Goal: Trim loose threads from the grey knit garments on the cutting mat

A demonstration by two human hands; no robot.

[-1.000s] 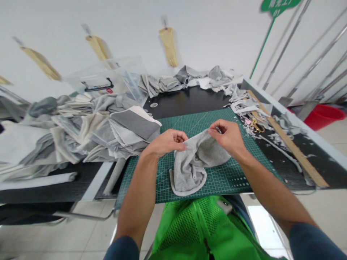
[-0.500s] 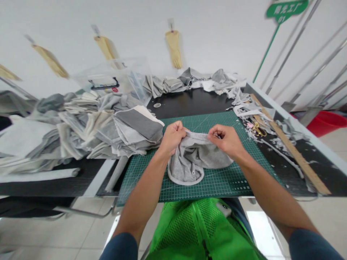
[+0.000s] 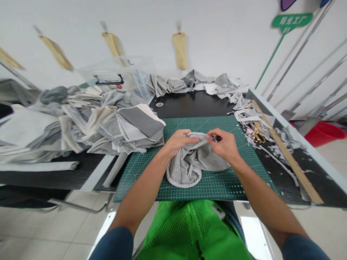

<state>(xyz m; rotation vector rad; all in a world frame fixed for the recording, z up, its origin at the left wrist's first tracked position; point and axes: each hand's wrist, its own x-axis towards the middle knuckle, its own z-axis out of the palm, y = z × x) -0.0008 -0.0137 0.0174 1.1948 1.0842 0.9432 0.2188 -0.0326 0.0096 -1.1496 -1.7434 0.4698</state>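
A grey fabric piece [image 3: 187, 164] with a pale bound edge lies bunched on the green cutting mat [image 3: 151, 184], its rim curving round at the lower left. My left hand [image 3: 182, 141] is closed on the upper edge of this fabric, thumb on top. Just to the right, my right hand [image 3: 222, 143] pinches the same edge between thumb and fingertips. Inside the curled fingers of that hand sits a small dark, shiny object [image 3: 216, 138], mostly hidden, so its kind is unclear.
Piled grey and white cloth [image 3: 138, 124] covers the left side. At the right lie a wooden ruler [image 3: 287, 155], gold-handled scissors [image 3: 257, 136] and fabric scraps [image 3: 241, 104]. A clear plastic box [image 3: 114, 74] stands behind the pile; a red bucket [image 3: 324, 133] is on the floor.
My left hand has shifted its grip along the fabric's edge and now has its thumb laid over it. The edge first folded over, then curved into a rounded rim between my hands.
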